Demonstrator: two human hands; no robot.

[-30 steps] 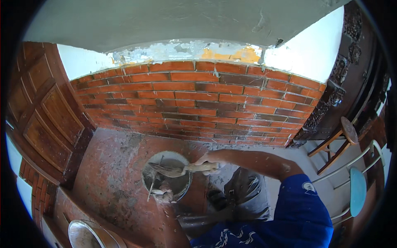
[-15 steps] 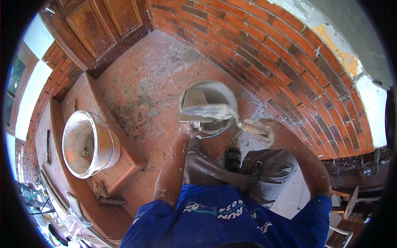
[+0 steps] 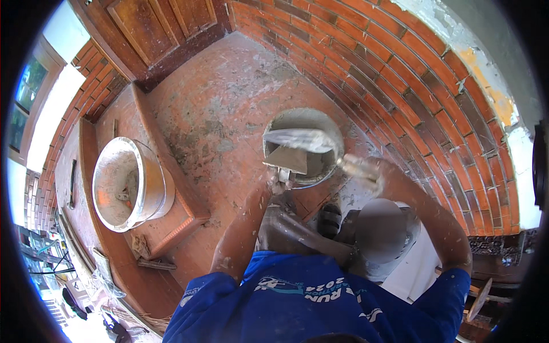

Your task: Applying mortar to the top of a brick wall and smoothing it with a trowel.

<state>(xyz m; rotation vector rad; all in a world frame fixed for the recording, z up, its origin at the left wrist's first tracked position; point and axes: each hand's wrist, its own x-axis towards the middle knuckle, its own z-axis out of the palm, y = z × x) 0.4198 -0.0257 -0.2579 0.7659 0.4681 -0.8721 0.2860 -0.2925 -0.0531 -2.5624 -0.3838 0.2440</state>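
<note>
My right hand (image 3: 374, 177) grips the mortar-caked handle of a pointed trowel (image 3: 297, 139), whose blade is over a grey bucket (image 3: 334, 137) of mortar on the floor. My left hand (image 3: 276, 184) is closed on the handle of a flat square-edged float (image 3: 289, 160), held at the bucket's near side, just below the trowel blade. Grey smears cover both hands and forearms. My crouched legs are below them, partly hidden by a blurred patch on the right.
A red brick wall (image 3: 412, 97) runs along the right. A wooden door (image 3: 146, 31) closes the far left corner. At left, a second bucket (image 3: 158, 188) sits on a red step (image 3: 174, 226). A wooden stool (image 3: 479, 300) is at lower right. The floor (image 3: 211, 97) is stained with mortar.
The view has swung round since a second ago. Since half a second ago, the trowel blade has shifted from in front of the float to above it, uncovering the float's face.
</note>
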